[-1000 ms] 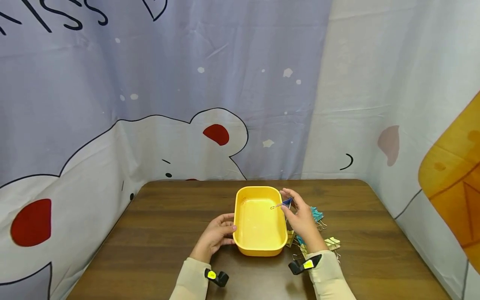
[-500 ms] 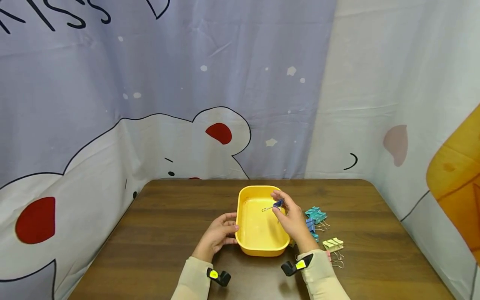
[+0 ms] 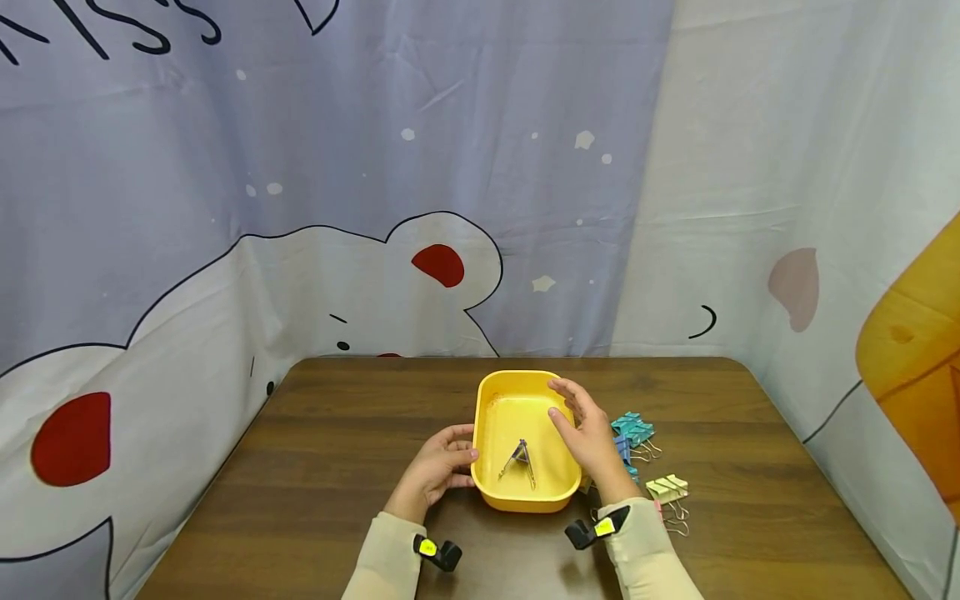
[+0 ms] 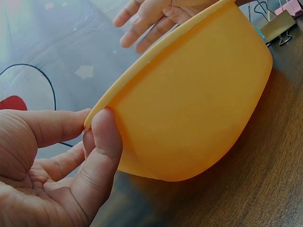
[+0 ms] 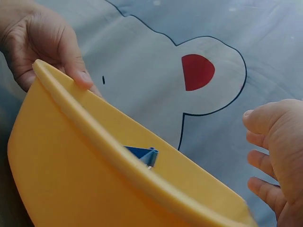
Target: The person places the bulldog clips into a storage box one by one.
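Note:
A yellow plastic tub (image 3: 523, 502) stands on the table, and my left hand (image 3: 433, 471) grips its left rim. The left wrist view shows the thumb and fingers pinching that rim (image 4: 137, 68). Inside the tub lies a blue binder clip (image 3: 520, 455) with its wire handles spread apart. Only its blue body (image 5: 147, 155) shows over the rim in the right wrist view. My right hand (image 3: 592, 437) hovers over the tub's right side, fingers parted and holding nothing.
To the right of the tub lie several binder clips: teal ones (image 3: 632, 428), a blue one (image 3: 622, 450), a pale yellow one (image 3: 667, 487) and a pink one partly hidden by the right sleeve. A printed curtain (image 3: 555, 208) hangs behind the wooden table (image 3: 360, 433).
My right hand moved left over the tub with the blue binder clip and let it go; the clip now lies in the tub. My left hand keeps its grip on the rim.

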Tool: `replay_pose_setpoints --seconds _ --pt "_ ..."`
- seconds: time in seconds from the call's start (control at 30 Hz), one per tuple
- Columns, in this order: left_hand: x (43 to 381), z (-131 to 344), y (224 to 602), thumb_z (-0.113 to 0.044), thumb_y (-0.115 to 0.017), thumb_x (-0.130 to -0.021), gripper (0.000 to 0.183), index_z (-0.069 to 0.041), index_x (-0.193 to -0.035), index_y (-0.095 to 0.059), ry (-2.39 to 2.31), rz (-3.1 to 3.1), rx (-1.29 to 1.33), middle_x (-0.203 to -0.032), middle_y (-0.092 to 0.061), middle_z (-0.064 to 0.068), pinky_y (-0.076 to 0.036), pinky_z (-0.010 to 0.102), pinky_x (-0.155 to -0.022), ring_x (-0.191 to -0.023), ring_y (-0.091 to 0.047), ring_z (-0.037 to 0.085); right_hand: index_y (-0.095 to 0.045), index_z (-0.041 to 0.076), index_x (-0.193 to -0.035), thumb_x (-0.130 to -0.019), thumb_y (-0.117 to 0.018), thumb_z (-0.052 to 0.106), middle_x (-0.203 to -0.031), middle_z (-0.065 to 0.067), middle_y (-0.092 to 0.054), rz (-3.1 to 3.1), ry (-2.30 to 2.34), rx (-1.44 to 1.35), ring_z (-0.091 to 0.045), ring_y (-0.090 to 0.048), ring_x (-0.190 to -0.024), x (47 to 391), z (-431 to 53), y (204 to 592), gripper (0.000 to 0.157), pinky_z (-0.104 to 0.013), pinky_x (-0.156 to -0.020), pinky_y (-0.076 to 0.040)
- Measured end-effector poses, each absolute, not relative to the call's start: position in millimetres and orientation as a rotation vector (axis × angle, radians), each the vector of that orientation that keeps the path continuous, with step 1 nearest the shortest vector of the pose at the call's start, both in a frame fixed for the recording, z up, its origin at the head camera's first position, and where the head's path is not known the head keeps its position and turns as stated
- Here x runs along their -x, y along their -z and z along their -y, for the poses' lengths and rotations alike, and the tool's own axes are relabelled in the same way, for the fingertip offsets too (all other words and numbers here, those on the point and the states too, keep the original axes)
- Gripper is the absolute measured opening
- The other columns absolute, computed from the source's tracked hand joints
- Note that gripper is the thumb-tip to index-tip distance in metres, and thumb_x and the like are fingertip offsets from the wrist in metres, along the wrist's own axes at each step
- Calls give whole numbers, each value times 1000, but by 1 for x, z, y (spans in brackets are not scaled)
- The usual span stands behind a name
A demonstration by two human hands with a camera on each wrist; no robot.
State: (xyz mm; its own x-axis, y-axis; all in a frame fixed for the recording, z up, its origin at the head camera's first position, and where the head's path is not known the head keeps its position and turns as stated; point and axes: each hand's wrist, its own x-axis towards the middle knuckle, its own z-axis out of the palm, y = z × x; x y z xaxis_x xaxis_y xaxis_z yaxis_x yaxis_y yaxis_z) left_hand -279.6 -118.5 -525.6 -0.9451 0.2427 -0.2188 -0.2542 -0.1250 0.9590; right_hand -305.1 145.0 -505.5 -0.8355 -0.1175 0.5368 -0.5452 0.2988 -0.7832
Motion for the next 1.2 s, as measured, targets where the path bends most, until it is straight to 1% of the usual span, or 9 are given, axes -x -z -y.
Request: replay_pose_setpoints --seconds 0.2,0.33,0.43,0.5,0.73,0.77,0.9,1.1,1.2 --pt "279 119 526 -1 -59 -86 51 -2 -133 -40 -2138 -1826 5 -105 -53 24 -55 34 -55 -77 -59 28 -44 16 -133 -88 -61 9 -131 -1 -51 2198 -1543 -561 -21 -43 -123 302 -159 500 48 -45 -100 -35" --pt "279 119 525 -1 -59 -86 51 -2 -133 -40 -2139 -1821 3 -106 -53 24 -55 34 -56 -77 -59 27 -45 12 -132 -86 -61 2 -129 -11 -51 2153 -1572 -544 -30 -43 -121 297 -169 489 49 -52 -99 -33" --pt "279 119 525 -1 -59 -86 51 -2 -133 -40 -2140 -1821 6 -104 -54 22 -55 35 -56 -77 -60 26 -45 7 -130 -85 -62 0 -128 -17 -51 2128 -1585 -527 -34 -43 -120 290 -176 479 49 -54 -99 -32" --pt "279 119 525 -1 -59 -86 51 -2 -133 -39 -2141 -1825 2 -102 -54 20 -55 35 -56 -77 -60 26 -46 6 -130 -84 -63 0 -127 -18 -51 2126 -1570 -510 -34 -43 -120 287 -181 474 49 -53 -99 -32" --pt "280 119 526 -1 -60 -86 51 -1 -133 -40 -2140 -1824 5 -103 -54 21 -55 35 -57 -79 -60 29 -47 4 -128 -81 -65 -2 -126 -19 -52 2129 -1520 -431 -35 -43 -119 285 -197 473 50 -52 -98 -32" --pt "280 119 527 -2 -60 -86 52 -1 -133 -39 -2141 -1823 4 -103 -54 22 -55 35 -57 -79 -60 29 -47 6 -128 -81 -66 -1 -126 -17 -52 2135 -1511 -413 -34 -44 -119 288 -201 478 51 -52 -98 -33" --pt "280 119 527 -2 -60 -86 52 -2 -133 -40 -2138 -1826 8 -105 -53 24 -55 36 -57 -79 -60 29 -47 8 -129 -81 -67 1 -126 -15 -52 2166 -1485 -359 -34 -44 -118 291 -210 484 53 -54 -94 -36" --pt "280 120 526 -2 -59 -86 51 -2 -134 -39 -2130 -1822 -3 -110 -51 27 -55 34 -57 -79 -60 28 -47 15 -131 -80 -69 7 -127 -9 -52 2191 -1482 -315 -29 -43 -121 304 -227 501 56 -47 -99 -34" --pt "280 119 526 -2 -59 -86 51 -2 -134 -39 -2130 -1819 3 -112 -50 28 -55 34 -57 -80 -59 28 -46 15 -131 -80 -70 8 -127 -11 -52 2201 -1501 -292 -29 -43 -121 305 -233 506 57 -49 -99 -33"
